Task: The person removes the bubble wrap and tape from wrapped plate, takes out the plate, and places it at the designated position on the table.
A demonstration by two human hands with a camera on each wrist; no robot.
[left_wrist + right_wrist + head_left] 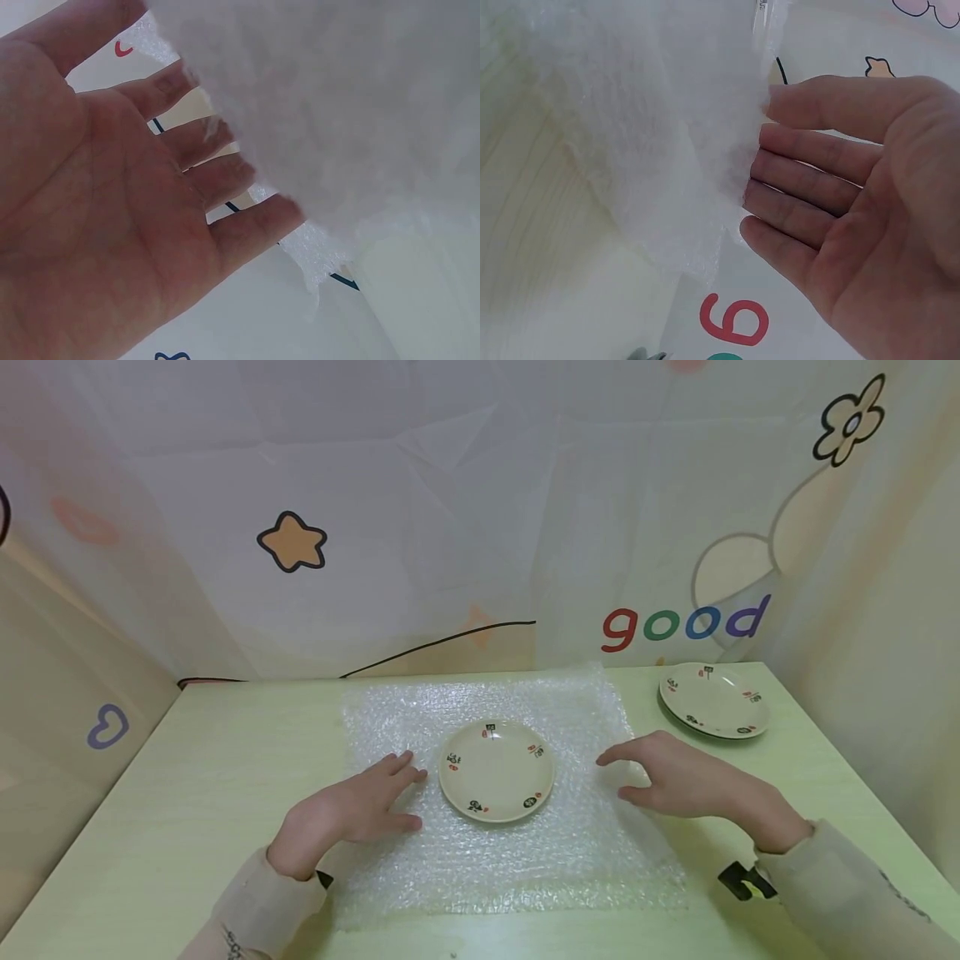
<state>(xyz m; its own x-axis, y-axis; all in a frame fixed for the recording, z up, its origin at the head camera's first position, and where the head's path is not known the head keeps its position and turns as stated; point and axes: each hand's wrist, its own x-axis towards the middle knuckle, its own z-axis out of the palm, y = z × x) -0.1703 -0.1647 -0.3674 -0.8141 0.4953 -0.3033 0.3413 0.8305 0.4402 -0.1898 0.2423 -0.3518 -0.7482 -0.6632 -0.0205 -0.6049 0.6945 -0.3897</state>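
A cream plate [497, 772] with small red and black motifs lies face up on a sheet of bubble wrap [577, 868]. To the left of the plate is my left hand [356, 810], over the wrap, fingers spread and fingertips just short of the rim. My right hand [675, 777] is farther off on the other side, at the wrap's right edge, its fingers loosely bent. Neither hand holds anything. In the left wrist view the palm [112, 202] shows, with fingertips overlapping the wrap [337, 97]. The right wrist view has the fingers [802, 180] close to the wrap [652, 135].
Two stacked plates [712, 700] with the same motifs sit at the table's back right corner. The pale green table [187, 777] meets a printed curtain [450, 527] at the back and sides. A dark strap piece [746, 881] shows at the right sleeve [847, 885].
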